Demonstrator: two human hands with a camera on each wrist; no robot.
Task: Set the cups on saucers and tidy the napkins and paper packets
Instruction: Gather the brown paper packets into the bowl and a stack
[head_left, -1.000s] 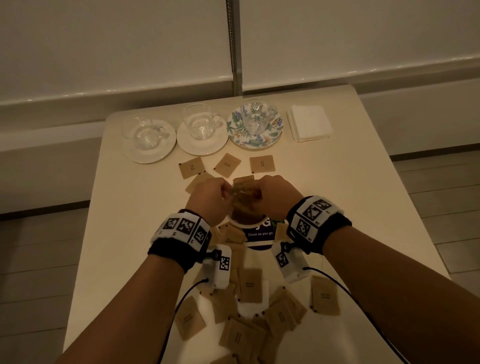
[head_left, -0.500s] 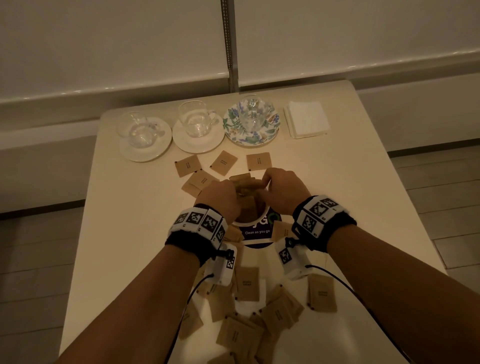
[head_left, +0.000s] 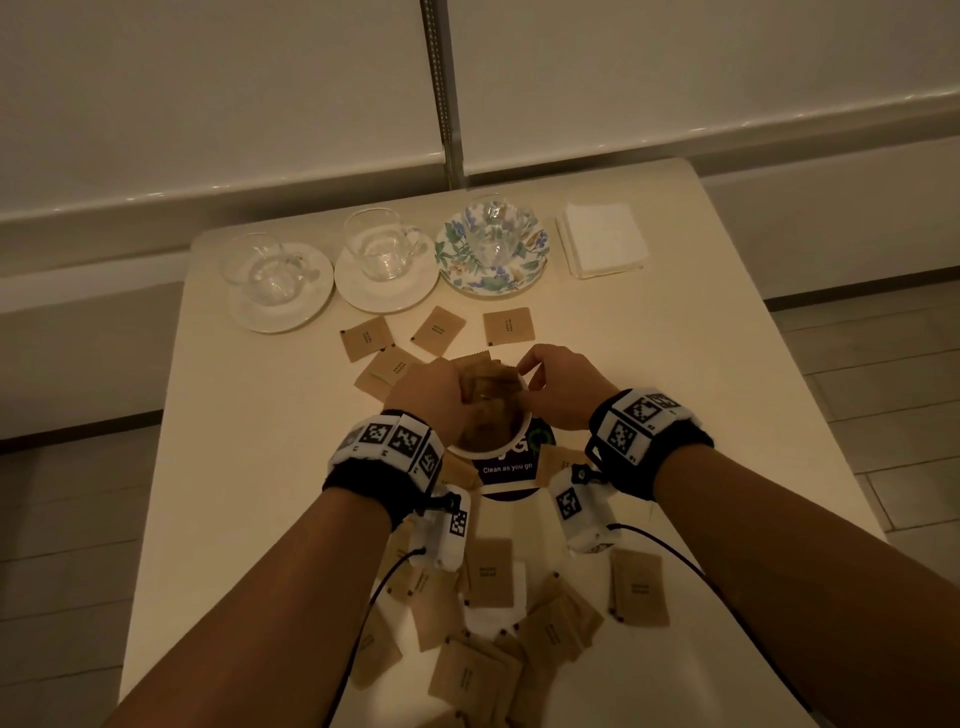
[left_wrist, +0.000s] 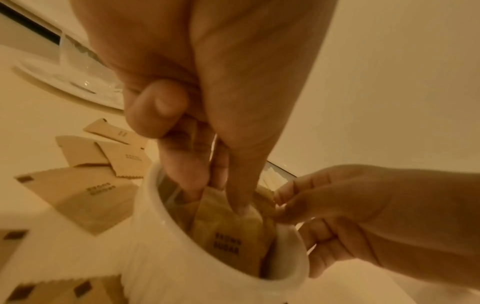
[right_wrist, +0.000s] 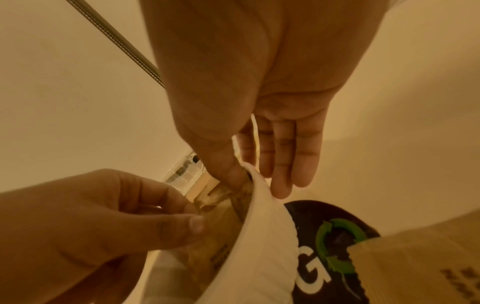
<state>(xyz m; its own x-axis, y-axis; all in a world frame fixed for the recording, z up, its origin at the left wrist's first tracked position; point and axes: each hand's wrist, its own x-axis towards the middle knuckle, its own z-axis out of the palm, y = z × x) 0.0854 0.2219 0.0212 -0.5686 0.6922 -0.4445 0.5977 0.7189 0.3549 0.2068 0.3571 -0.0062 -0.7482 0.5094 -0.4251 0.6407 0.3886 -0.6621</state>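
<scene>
A white ribbed cup (head_left: 497, 453) stands mid-table on a dark coaster (head_left: 506, 480). Brown sugar packets (head_left: 488, 375) stick up out of it. My left hand (head_left: 441, 395) reaches into the cup (left_wrist: 161, 236) from above, thumb and fingers pinching the packets (left_wrist: 226, 232). My right hand (head_left: 561, 384) holds the cup's right rim (right_wrist: 265, 236), thumb inside and fingers outside. Three glass cups (head_left: 260, 270) (head_left: 382, 244) (head_left: 491, 228) sit on saucers along the back. A white napkin stack (head_left: 602, 239) lies at the back right.
Several loose packets (head_left: 440, 330) lie between the saucers and the white cup. Many more packets (head_left: 488, 571) are scattered near the front edge under my wrists, one apart (head_left: 639, 587) to the right. A wall runs just behind the table.
Both hands held a bundle of packets above the white cup. The left hand has lowered it into the cup, and the right hand has shifted to the rim.
</scene>
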